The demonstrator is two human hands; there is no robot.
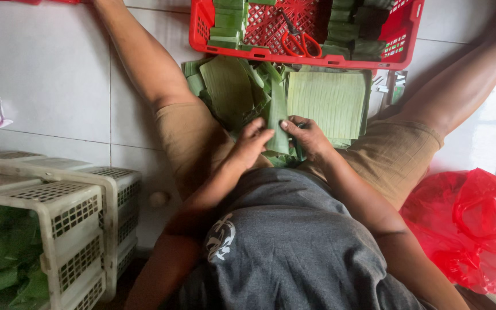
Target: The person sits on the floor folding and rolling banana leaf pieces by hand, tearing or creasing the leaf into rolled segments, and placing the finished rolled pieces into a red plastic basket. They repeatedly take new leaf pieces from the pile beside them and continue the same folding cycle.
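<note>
Sitting on the tiled floor (pixel 47 74) with legs spread, both forearms reaching in toward the lap. Left hand (pixel 252 143) curling its fingers onto a narrow folded leaf strip (pixel 277 123), pressing its left edge. Right hand (pixel 309 138) pinching the same strip from the right, thumb on top. Strip standing dark green and creased between the thighs, just near of a flat leaf stack (pixel 328 100). Farther off, lying in a red crate (pixel 409 34): red scissors (pixel 299 41). Standing at near left: white crates (pixel 70 212).
</note>
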